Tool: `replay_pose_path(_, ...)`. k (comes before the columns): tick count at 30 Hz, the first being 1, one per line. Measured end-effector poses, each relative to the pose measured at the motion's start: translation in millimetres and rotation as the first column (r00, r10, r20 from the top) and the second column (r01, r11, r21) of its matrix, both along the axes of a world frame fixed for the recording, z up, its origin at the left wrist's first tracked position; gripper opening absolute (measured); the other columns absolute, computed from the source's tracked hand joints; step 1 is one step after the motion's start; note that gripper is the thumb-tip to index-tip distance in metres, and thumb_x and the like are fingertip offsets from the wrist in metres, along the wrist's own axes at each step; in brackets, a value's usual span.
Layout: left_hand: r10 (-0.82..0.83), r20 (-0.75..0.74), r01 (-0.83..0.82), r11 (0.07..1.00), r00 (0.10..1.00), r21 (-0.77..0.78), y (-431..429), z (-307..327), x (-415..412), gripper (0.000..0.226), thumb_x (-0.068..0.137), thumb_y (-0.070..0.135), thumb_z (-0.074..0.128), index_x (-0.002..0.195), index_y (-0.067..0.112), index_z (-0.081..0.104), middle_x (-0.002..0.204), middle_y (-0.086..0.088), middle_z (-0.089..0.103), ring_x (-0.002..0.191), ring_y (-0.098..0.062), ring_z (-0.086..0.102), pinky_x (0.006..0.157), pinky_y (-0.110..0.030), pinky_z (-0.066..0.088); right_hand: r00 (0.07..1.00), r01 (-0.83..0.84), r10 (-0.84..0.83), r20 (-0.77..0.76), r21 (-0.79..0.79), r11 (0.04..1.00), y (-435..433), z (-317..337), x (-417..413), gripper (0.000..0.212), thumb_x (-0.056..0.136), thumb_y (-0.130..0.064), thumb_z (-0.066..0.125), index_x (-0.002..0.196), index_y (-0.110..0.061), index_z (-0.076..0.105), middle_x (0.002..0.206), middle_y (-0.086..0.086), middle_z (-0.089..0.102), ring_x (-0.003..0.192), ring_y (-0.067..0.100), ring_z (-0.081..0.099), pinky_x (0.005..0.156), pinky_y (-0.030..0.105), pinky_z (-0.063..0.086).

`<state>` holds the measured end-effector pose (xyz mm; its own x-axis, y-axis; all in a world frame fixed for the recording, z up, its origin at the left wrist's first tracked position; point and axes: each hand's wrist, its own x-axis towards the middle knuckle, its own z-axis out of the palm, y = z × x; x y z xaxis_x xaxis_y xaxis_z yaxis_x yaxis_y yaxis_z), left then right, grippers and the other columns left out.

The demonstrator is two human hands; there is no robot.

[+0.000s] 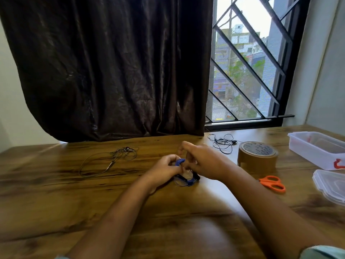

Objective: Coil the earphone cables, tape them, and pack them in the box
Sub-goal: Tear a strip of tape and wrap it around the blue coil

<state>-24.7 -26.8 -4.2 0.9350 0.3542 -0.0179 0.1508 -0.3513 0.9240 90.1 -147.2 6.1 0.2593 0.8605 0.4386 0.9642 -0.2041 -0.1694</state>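
Earphones number three: a blue set (186,179) in the middle of the table (56,202), a grey set (112,159) loose to its left, and a black set (223,143) near the window (242,71). The left hand (164,168) curls round the blue coil. The right hand (205,162) bends its fingers onto it, too blurred to tell whether it grips. One tape roll (257,156), one scissors (273,183), one lid (330,184). One clear box (306,154); something red shows through its wall, contents unclear.

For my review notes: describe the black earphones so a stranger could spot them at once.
Start at the window; just below its sill, on the table, a black tangle lies left of the tape: the black earphones. The grey earphones lie far left, the blue earphones are between the left hand and right hand; only these are black and nearest the window.
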Motion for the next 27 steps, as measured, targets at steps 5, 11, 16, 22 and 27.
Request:
replay_pose_path(5, 0.087, 0.078, -0.099, 0.982, 0.993, 0.161, -1, -10, 7, 0.055, 0.084, 0.020, 0.067, 0.135, 0.017, 0.046, 0.123, -0.002, 0.060, 0.108, -0.013, 0.060, 0.094, -0.037, 0.051, 0.993, 0.024, -0.021, 0.114, -0.021, 0.999, -2, 1, 0, 0.034, 0.086, -0.025, 0.060, 0.116, -0.025, 0.044, 0.087, -0.002, 0.065, 0.079, 0.025, 0.061, 0.066, 0.039, 0.050)
replay_pose_path(11, 0.138, 0.144, -0.160, 0.974, 0.980, 0.159, -1, -13, 9, 0.047, 0.080, 0.018, 0.072, 0.123, 0.018, 0.054, 0.119, 0.000, 0.062, 0.108, -0.015, 0.060, 0.093, -0.039, 0.052, 0.988, 0.021, -0.024, 0.151, 0.022, 1.000, -1, 0, 0, 0.030, 0.086, -0.029, 0.061, 0.110, -0.022, 0.045, 0.088, 0.000, 0.069, 0.078, 0.026, 0.063, 0.065, 0.036, 0.050)
replay_pose_path(16, 0.130, 0.201, -0.170, 0.965, 0.971, 0.200, 0, -14, 8, 0.041, 0.077, 0.020, 0.075, 0.114, 0.027, 0.060, 0.111, 0.005, 0.067, 0.105, -0.012, 0.063, 0.090, -0.040, 0.054, 0.983, -0.008, -0.006, 0.182, 0.076, 0.997, -3, 0, -5, 0.027, 0.087, -0.028, 0.061, 0.108, -0.020, 0.046, 0.087, -0.002, 0.067, 0.075, 0.023, 0.062, 0.061, 0.034, 0.048)
replay_pose_path(22, 0.159, 0.252, -0.233, 0.926, 0.955, 0.296, -2, -16, 9, 0.023, 0.080, 0.018, 0.072, 0.097, 0.029, 0.061, 0.097, 0.008, 0.069, 0.089, -0.004, 0.065, 0.079, -0.032, 0.058, 0.989, -0.022, 0.008, 0.147, 0.097, 0.995, -2, -1, -5, 0.029, 0.085, -0.023, 0.063, 0.110, -0.019, 0.049, 0.088, -0.003, 0.067, 0.075, 0.021, 0.061, 0.059, 0.030, 0.044)
replay_pose_path(27, 0.201, 0.286, -0.312, 0.852, 0.937, 0.421, -3, -12, 7, 0.014, 0.083, 0.020, 0.069, 0.086, 0.030, 0.060, 0.084, 0.011, 0.065, 0.073, 0.000, 0.062, 0.058, -0.012, 0.052, 0.996, 0.000, -0.008, 0.090, 0.089, 0.996, 0, -1, -4, 0.022, 0.086, -0.020, 0.060, 0.107, -0.017, 0.056, 0.090, 0.001, 0.070, 0.081, 0.026, 0.064, 0.068, 0.038, 0.051)
